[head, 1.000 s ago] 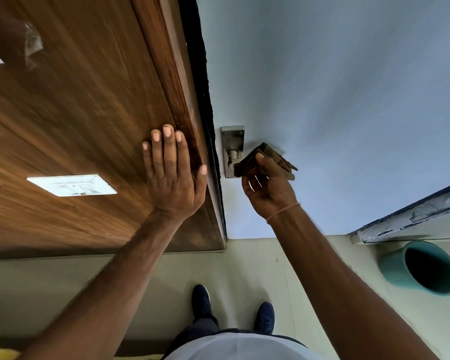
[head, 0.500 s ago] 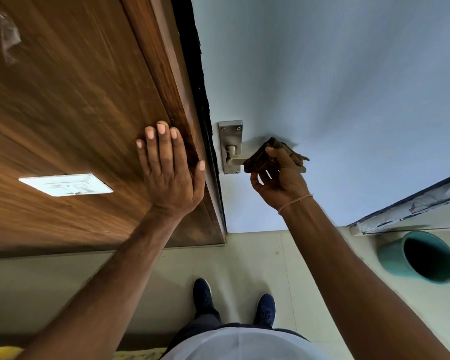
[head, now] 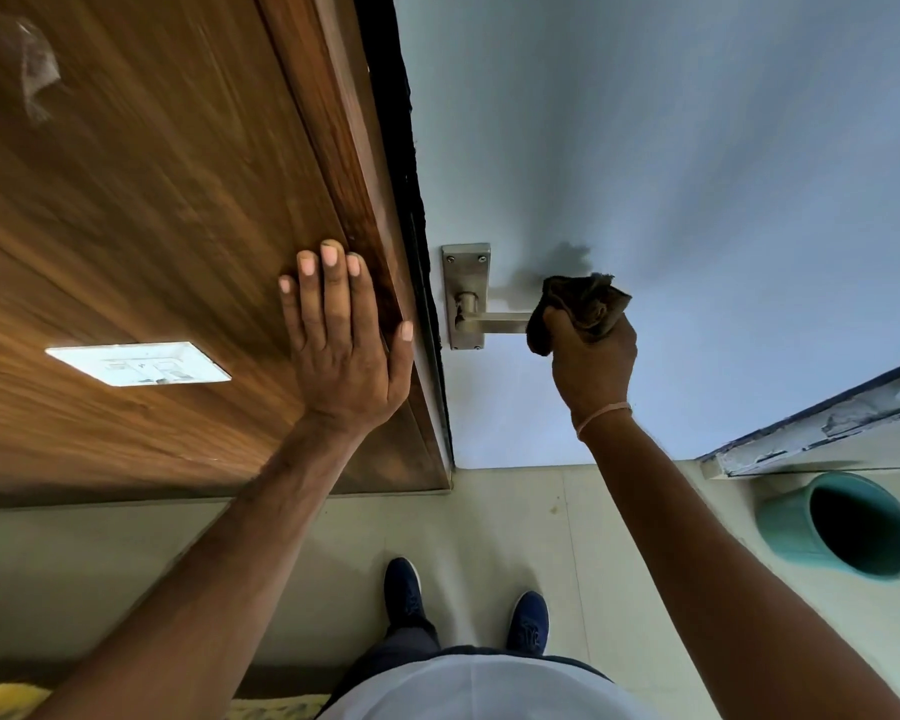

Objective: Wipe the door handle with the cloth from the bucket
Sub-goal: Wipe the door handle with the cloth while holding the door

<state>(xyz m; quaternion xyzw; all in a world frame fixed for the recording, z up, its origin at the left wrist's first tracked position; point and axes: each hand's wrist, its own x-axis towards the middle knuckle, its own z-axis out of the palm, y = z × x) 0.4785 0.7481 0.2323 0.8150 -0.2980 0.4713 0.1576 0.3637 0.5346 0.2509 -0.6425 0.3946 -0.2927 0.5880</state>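
A silver lever door handle (head: 494, 323) on a metal backplate (head: 465, 272) sticks out from the pale blue door (head: 697, 174). My right hand (head: 591, 361) grips a dark brown cloth (head: 583, 304) wrapped over the outer end of the lever. My left hand (head: 341, 335) lies flat, fingers spread, on the brown wooden panel (head: 152, 226) just left of the door edge. A teal bucket (head: 842, 527) stands on the floor at the right; its inside looks dark.
A white switch plate (head: 136, 363) sits on the wooden panel at the left. A chipped frame edge (head: 822, 423) runs above the bucket. My two dark blue shoes (head: 406, 589) stand on the pale tiled floor below the handle.
My right hand has slid the cloth along the lever from near the backplate out to its free end, baring the lever. My left hand stays pressed on the panel.
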